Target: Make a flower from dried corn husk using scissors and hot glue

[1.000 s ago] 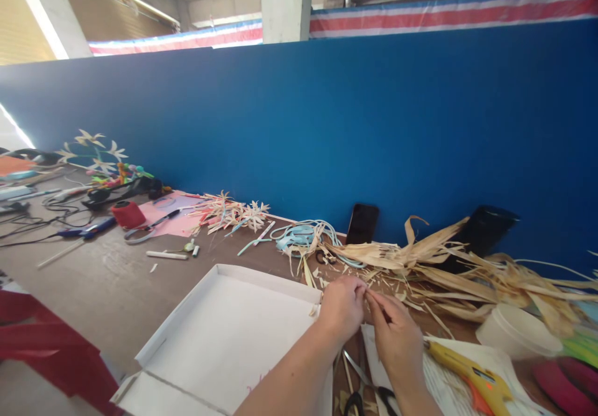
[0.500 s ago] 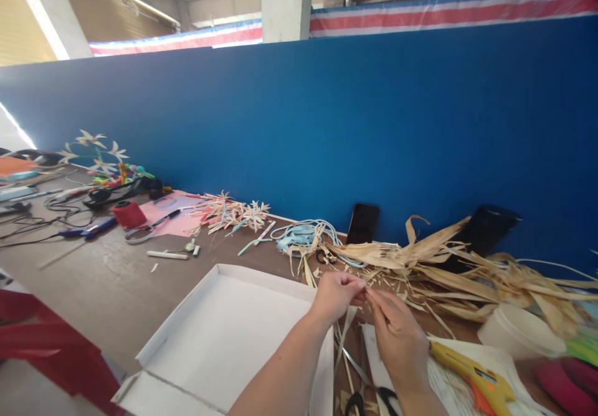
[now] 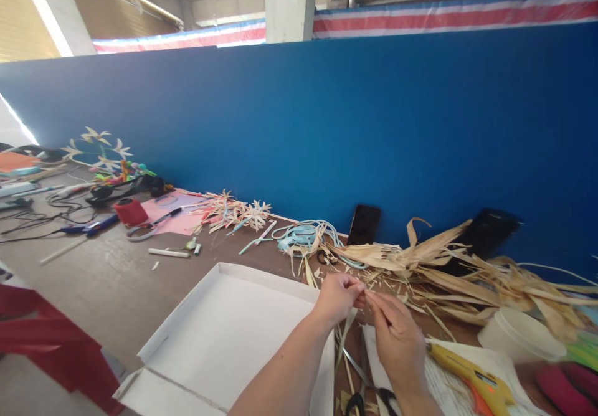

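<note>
My left hand and my right hand meet low in the middle, fingertips pinched together on a thin strip of dried husk that hangs down below the left hand. Both hands hover over the table just right of a white shallow box lid. A pile of dried corn husks lies right behind the hands. Scissors lie on the table under my wrists.
A yellow glue gun rests on paper to the right, beside a white plastic tub. Two dark phones lean on the blue partition. Husk flowers, red thread spool, cables and pens lie at the left.
My hands rose slightly off the table, and the husk strip now hangs down from the left hand. The view shifted a little.
</note>
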Motion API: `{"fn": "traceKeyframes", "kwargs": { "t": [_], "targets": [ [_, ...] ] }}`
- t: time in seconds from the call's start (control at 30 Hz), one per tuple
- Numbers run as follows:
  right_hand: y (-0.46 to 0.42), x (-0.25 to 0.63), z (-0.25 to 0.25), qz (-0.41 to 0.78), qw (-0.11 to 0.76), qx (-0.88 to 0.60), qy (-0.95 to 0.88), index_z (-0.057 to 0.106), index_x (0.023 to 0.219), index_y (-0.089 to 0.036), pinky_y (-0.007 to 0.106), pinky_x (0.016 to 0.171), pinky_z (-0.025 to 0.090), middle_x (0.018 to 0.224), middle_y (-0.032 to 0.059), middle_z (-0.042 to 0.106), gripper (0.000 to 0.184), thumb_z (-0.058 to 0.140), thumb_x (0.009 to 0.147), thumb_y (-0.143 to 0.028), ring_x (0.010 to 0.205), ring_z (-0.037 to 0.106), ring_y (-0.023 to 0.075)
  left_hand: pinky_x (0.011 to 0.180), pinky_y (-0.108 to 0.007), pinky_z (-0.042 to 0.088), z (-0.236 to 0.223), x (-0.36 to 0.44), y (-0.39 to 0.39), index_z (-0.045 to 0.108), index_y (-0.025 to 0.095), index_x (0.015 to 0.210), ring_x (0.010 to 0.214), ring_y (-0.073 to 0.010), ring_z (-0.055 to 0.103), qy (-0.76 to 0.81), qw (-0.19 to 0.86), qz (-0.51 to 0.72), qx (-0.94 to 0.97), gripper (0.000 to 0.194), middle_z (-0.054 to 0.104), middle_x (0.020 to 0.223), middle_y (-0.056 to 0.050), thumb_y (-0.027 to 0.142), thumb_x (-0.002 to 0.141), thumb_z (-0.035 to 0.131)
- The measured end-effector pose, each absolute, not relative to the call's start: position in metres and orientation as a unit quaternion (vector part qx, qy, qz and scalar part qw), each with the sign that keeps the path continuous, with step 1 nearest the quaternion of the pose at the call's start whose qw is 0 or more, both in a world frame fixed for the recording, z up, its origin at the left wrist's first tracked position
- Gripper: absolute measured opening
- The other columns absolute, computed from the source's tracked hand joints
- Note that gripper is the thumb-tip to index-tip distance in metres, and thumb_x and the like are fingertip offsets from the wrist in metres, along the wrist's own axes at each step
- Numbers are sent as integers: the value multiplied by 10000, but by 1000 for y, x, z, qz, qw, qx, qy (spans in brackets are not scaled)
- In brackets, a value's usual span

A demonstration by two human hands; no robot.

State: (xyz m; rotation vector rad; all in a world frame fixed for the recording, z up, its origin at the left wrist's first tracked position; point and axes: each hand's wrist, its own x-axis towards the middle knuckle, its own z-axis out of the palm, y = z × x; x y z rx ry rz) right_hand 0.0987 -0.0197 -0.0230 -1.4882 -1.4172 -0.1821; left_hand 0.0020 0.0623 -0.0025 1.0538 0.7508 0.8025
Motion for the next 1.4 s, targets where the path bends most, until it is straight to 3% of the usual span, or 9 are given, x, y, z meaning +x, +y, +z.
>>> {"fn": "traceKeyframes", "kwargs": {
  "t": [0.27,0.5,0.7,0.97,1.23,1.4],
  "targets": [
    [-15,102,-23,27,552,-644,-530,704,907,-221,325,796,462,917,61,651,262,542,782,-384,854,593,192,567,-207,484,9,-4,60,599,94,662,497,-72,551,327,751,360,447,127,589,567,-7,212,707,615],
    [-15,104,-22,41,562,-648,-513,708,890,-218,323,794,459,892,59,659,268,556,762,-397,837,598,196,638,-237,498,13,-12,60,637,71,722,574,-96,585,296,765,344,457,284,622,638,-51,334,631,694],
    [-16,102,-21,46,564,-644,-515,709,875,-219,330,800,462,905,59,659,251,563,763,-388,841,600,196,615,-246,493,11,-8,60,618,91,692,536,-91,559,335,726,349,488,156,591,579,-19,244,679,643],
    [-17,103,-26,18,549,-647,-528,700,906,-212,334,822,443,928,62,652,240,550,790,-359,867,586,196,643,-226,459,-8,0,58,637,154,739,637,-133,572,402,564,373,617,154,629,657,-29,286,736,558],
    [-19,91,-18,-17,561,-608,-562,689,950,-217,335,827,439,946,61,648,233,542,802,-321,877,579,192,572,-237,446,-22,6,58,636,144,696,525,-123,533,418,579,340,612,103,592,561,-16,207,710,556],
    [-21,88,-12,-15,579,-650,-492,686,944,-196,324,800,437,964,77,652,283,541,792,-386,862,585,208,561,-243,476,-12,6,57,622,112,692,499,-97,528,369,705,344,498,108,592,565,-13,186,727,552]
  ]
}}
